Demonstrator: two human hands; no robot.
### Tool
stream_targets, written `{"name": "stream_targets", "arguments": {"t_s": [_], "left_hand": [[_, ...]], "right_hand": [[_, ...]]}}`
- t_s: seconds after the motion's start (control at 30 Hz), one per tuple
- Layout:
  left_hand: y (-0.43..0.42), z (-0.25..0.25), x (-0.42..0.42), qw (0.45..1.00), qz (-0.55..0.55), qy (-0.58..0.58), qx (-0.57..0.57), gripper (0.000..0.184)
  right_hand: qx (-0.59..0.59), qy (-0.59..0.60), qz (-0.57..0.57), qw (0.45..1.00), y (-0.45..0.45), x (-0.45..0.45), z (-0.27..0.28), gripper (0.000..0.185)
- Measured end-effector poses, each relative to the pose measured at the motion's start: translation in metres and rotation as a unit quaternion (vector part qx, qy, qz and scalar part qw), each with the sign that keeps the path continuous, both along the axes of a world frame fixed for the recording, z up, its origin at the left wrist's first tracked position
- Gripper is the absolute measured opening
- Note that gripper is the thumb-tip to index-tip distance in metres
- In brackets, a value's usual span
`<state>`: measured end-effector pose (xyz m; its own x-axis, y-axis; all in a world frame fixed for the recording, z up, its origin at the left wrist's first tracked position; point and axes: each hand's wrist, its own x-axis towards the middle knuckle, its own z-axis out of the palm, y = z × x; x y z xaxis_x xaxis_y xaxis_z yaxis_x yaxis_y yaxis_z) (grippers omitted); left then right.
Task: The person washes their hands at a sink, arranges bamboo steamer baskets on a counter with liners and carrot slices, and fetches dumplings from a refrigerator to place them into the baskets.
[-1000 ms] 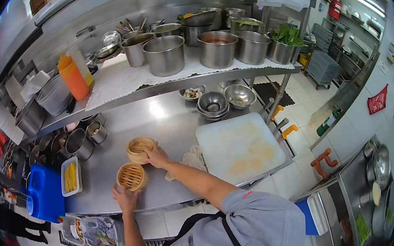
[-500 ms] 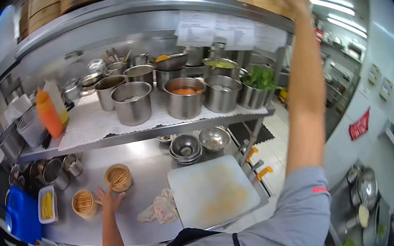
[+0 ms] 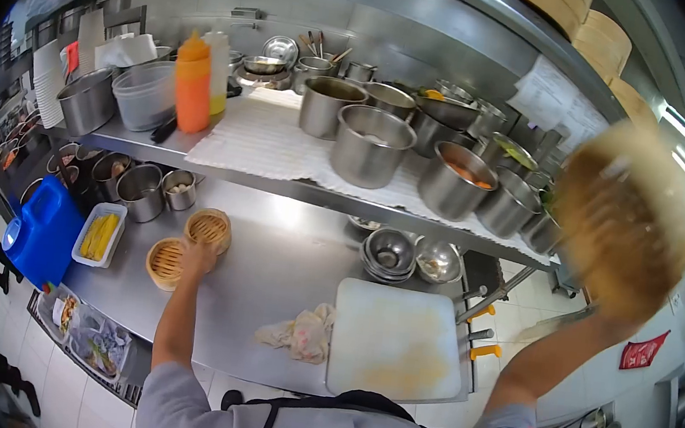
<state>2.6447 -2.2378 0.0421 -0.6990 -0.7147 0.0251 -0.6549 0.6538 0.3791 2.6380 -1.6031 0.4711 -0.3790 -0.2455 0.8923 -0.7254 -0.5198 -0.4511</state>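
Observation:
Two small round bamboo steamers stand side by side on the steel counter [image 3: 272, 240]. My left hand [image 3: 200, 256] is closed at the near rim of the rear steamer [image 3: 209, 228], beside the front steamer [image 3: 163, 265]. At the right, my right hand [image 3: 619, 320] holds up a larger bamboo steamer [image 3: 625, 217], smeared by motion; its slatted side faces me, and the fingers are mostly hidden. A crumpled cloth [image 3: 310, 333] lies beside the white cutting board [image 3: 398, 339].
Metal pots [image 3: 373, 146] and an orange squeeze bottle [image 3: 193, 87] stand on the raised shelf [image 3: 254, 174]. Stacked metal bowls [image 3: 389, 253] sit beneath it. A blue jug [image 3: 45, 231] and a tray of yellow food [image 3: 101, 235] are left. Large steamers [image 3: 602, 45] rest overhead.
My right hand has come down from the overhead shelf with a larger bamboo steamer. My left hand has closed at the rear small steamer. The view has turned left.

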Motion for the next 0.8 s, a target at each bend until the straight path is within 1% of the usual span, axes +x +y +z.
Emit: {"name": "stream_targets", "arguments": {"t_s": [0.03,0.07,0.13,0.17,0.2,0.23,0.27,0.33,0.37,0.4,0.43,0.47,0.5,0.53,0.57,0.63,0.67,0.7,0.73,0.77,0.8], "left_hand": [[-0.01,0.004,-0.004,0.998,-0.029,0.004,0.058,0.075],[-0.02,0.012,-0.015,0.992,-0.063,0.013,0.111,0.082],[-0.034,0.008,-0.018,0.984,-0.079,0.015,0.158,0.094],[-0.04,-0.001,-0.019,0.982,-0.098,0.002,0.16,0.096],[-0.046,-0.006,-0.022,0.979,-0.119,-0.016,0.163,0.099],[-0.043,-0.002,-0.013,0.978,-0.127,-0.011,0.166,0.1],[-0.032,0.016,0.003,0.976,-0.132,-0.002,0.172,0.101],[-0.016,0.055,0.035,0.971,-0.191,-0.057,0.134,0.087],[-0.016,0.051,0.035,0.969,-0.201,-0.055,0.133,0.087],[-0.014,0.037,0.041,0.975,-0.2,-0.034,0.091,0.077],[-0.018,0.023,0.047,0.979,-0.199,-0.015,0.049,0.069],[-0.024,0.011,0.043,0.977,-0.209,-0.013,0.048,0.069],[-0.028,-0.003,0.035,0.98,-0.192,0.012,0.053,0.06],[-0.034,-0.012,0.028,0.983,-0.172,0.036,0.058,0.051],[-0.04,-0.019,0.023,0.982,-0.178,0.035,0.059,0.051],[-0.048,-0.026,0.019,0.977,-0.186,0.101,0.029,0.043],[-0.05,-0.026,0.019,0.976,-0.19,0.098,0.031,0.043],[-0.05,-0.013,0.021,0.976,-0.182,0.107,0.062,0.042],[-0.051,-0.006,0.023,0.974,-0.173,0.113,0.094,0.042],[-0.053,-0.02,0.014,0.974,-0.169,0.135,0.064,0.044],[-0.057,-0.044,0.006,0.975,-0.165,0.147,0.036,0.046]], "right_hand": [[0.074,-0.01,0.036,0.997,-0.048,0.001,-0.053,0.039],[0.185,-0.017,0.058,0.981,-0.103,-0.001,-0.12,0.036],[0.378,0.04,0.075,0.922,-0.213,0.005,-0.233,0.03],[0.437,0.087,0.074,0.892,-0.258,0.008,-0.283,0.028],[0.516,0.146,0.024,0.843,-0.295,0.013,-0.318,0.039],[0.514,0.138,0.008,0.846,-0.316,0.019,-0.319,0.039],[0.519,0.147,-0.039,0.841,-0.334,0.021,-0.311,0.037],[0.524,0.174,-0.123,0.825,-0.372,0.015,-0.274,0.032],[0.526,0.185,-0.163,0.814,-0.386,0.011,-0.249,0.03],[0.468,0.217,-0.262,0.816,-0.38,0.01,-0.177,0.025],[0.408,0.234,-0.361,0.805,-0.374,0.008,-0.104,0.02],[0.255,0.246,-0.468,0.81,-0.373,0.008,-0.025,0.02],[0.093,0.231,-0.559,0.791,-0.372,0.007,0.053,0.02],[-0.036,0.281,-0.566,0.774,-0.37,-0.025,0.126,0.028],[-0.101,0.479,-0.71,0.506,-0.379,-0.017,0.188,0.03],[-0.11,0.437,-0.637,0.626,-0.388,-0.035,0.26,0.033],[0.115,0.353,-0.666,0.648,-0.384,-0.036,0.285,0.032],[0.333,0.244,-0.655,0.633,-0.385,-0.029,0.296,0.031],[0.339,0.238,-0.655,0.632,-0.388,-0.012,0.292,0.031],[0.352,0.232,-0.705,0.57,-0.393,0.014,0.275,0.028],[0.308,0.263,-0.715,0.57,-0.389,0.026,0.263,0.029]]}}
